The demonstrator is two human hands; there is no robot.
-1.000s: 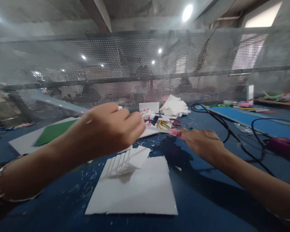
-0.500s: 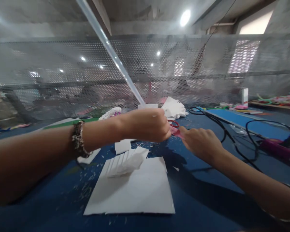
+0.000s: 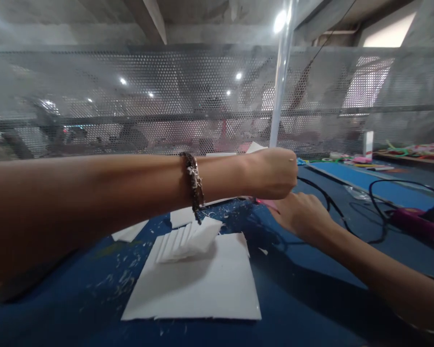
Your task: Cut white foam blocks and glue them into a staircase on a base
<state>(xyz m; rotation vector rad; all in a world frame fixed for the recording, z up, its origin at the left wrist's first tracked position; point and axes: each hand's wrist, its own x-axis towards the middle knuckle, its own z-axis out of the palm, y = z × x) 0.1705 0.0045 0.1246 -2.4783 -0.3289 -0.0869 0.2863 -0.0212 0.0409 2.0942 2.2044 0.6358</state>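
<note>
My left hand (image 3: 275, 172) is closed in a fist around a long translucent glue stick (image 3: 281, 86), which rises almost upright above it. Right below and beside it, my right hand (image 3: 304, 214) is closed on a pink object (image 3: 267, 203). Most of that object is hidden by the hands, so its kind cannot be made out. In front of them a white foam board (image 3: 210, 289) lies on the blue table. On its far part stands a small stepped white piece (image 3: 191, 241) with a sloping side.
Loose white pieces (image 3: 183, 217) and fine scraps lie behind and left of the board. At right a purple power strip (image 3: 415, 224) has a black cable (image 3: 332, 205) near it. A blue board (image 3: 347, 174) lies behind these. A perforated metal screen (image 3: 188, 96) closes the back.
My left hand has moved right, partly in front of my right hand. The glue stick swung from a leftward lean to nearly upright. My right hand has hardly moved.
</note>
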